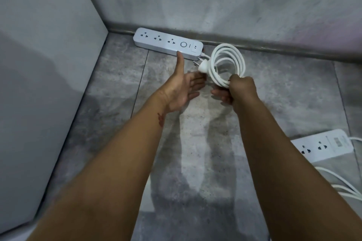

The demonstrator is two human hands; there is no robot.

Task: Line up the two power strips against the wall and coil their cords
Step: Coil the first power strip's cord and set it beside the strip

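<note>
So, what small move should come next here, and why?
Probably lower the coiled cord to the floor beside the first strip: the right hand holds it fully wound, and that strip already lies along the wall. The second strip waits.

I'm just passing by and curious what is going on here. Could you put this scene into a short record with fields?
place: tiled floor beside a grey wall
first power strip: lies along the wall, near the corner
first cord: wound into a coil, held up off the floor
right hand: grips the coil
left hand: open, thumb touching the first power strip's front edge
second power strip: on the floor at lower right, away from the wall
second cord: loose, runs out of view
left to do: second power strip and second cord
</note>
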